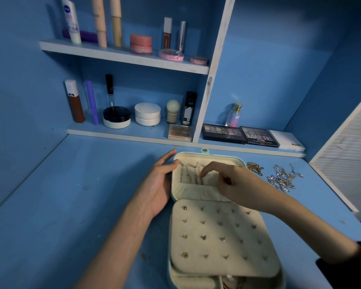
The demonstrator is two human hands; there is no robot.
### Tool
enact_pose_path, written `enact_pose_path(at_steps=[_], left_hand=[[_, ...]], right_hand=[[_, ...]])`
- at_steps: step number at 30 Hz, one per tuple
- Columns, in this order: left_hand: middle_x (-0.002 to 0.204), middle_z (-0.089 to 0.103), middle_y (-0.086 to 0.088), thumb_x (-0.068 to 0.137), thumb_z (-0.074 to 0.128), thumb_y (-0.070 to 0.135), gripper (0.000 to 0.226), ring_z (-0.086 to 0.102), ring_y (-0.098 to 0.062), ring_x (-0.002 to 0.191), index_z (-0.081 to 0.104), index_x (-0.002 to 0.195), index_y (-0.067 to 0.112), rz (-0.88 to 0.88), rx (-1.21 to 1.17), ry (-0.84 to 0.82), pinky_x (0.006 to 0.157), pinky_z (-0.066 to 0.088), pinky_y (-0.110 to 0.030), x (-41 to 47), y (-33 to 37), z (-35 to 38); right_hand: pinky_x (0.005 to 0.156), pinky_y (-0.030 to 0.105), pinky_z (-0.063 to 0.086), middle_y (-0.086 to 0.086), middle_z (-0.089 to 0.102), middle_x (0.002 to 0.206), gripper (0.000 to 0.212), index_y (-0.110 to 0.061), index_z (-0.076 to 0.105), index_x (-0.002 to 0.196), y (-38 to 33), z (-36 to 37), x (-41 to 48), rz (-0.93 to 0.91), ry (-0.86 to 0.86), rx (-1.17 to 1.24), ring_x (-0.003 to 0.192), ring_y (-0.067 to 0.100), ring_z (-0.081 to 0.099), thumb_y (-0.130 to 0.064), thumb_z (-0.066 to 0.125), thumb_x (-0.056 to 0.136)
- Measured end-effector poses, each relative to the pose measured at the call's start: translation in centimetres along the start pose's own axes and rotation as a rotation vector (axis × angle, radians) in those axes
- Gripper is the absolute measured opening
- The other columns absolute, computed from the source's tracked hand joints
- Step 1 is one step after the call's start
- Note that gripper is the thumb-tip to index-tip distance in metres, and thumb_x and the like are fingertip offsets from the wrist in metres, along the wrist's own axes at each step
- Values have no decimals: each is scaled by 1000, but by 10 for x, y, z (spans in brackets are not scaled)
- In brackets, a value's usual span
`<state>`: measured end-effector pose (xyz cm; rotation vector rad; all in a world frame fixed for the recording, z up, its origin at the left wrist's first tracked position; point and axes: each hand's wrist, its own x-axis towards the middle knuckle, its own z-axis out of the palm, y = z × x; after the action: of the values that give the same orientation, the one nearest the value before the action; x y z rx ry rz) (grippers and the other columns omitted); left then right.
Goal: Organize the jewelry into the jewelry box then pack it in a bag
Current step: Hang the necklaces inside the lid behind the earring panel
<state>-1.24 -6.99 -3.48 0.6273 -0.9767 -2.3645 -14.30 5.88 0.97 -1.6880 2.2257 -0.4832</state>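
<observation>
Your left hand (161, 181) lies open, palm turned toward the jewelry box (172, 274). Its straight fingers rest against the left edge of the lid (196, 192). Your right hand (236, 183) is over the inside of that lid with its fingers curled. The index fingertip (202, 174) comes down at the hung chains (197, 174); you cannot tell whether you are pinching one or only touching it. Your hands are apart, one on each side of the lid. A dark sleeve (346, 265) covers your right forearm near the frame edge.

The box lies open on the blue table (71, 195), straight ahead of you. The lid is flat on the far side, with its snap tab (205, 151) at the back edge. Thin gold chains hang in two pairs inside the lid, their lower ends meeting the cream pocket. Nearer you, a cream earring panel (215, 245) lies over the base, with rows of small studs (184, 207) set in it. Below its near edge a strip of the base compartment shows, too dark to read.

On the table just beside the lid's right corner lies a loose gold chain (255, 168). Farther right is a tangle of silver and gold chains (283, 177).

Behind the box, the low shelf (121, 134) holds two eyeshadow palettes (223, 133), a small perfume bottle (234, 114), and jars and tubes.
</observation>
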Motion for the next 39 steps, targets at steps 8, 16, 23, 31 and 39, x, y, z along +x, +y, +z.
enact_pose_path(at_steps=[8, 16, 23, 31, 39], left_hand=[[93, 67, -7, 94, 47, 3, 41, 62, -19, 87, 51, 132, 18, 17, 3, -1, 73, 50, -34, 1, -1, 0], [88, 71, -5, 94, 47, 4, 41, 66, -18, 83, 52, 132, 19, 14, 8, -3, 62, 52, -32, 3, -2, -1], [94, 70, -7, 94, 46, 4, 41, 65, -20, 87, 51, 133, 19, 13, 10, 8, 67, 49, -33, 4, -2, 0], [89, 73, -5, 94, 46, 4, 41, 67, -18, 84, 52, 132, 19, 14, 8, 2, 67, 49, -33, 4, -2, -1], [91, 72, -5, 94, 47, 5, 41, 67, -18, 84, 52, 132, 20, 15, 14, 7, 65, 50, -32, 3, -2, -1]], right_hand=[[54, 22, 44, -11, 59, 66, 23, -27, 63, 77, 10, -22, 1, 102, 92, 166, 53, 2, 48, -9, 54, 88], [54, 20, 37, 4, 63, 84, 7, -19, 68, 84, 92, -63, 22, 374, 263, -127, 69, 13, 51, -13, 62, 85], [70, 30, 50, 1, 69, 83, 3, -23, 69, 78, 122, -49, 23, 465, 122, -215, 76, 17, 60, -25, 71, 78], [73, 32, 52, 2, 67, 88, 4, -25, 64, 77, 121, -42, 25, 456, 100, -311, 83, 21, 61, -25, 67, 80], [61, 29, 42, -2, 66, 84, 10, -25, 65, 81, 119, -40, 16, 376, 229, -371, 77, 22, 56, -23, 56, 86]])
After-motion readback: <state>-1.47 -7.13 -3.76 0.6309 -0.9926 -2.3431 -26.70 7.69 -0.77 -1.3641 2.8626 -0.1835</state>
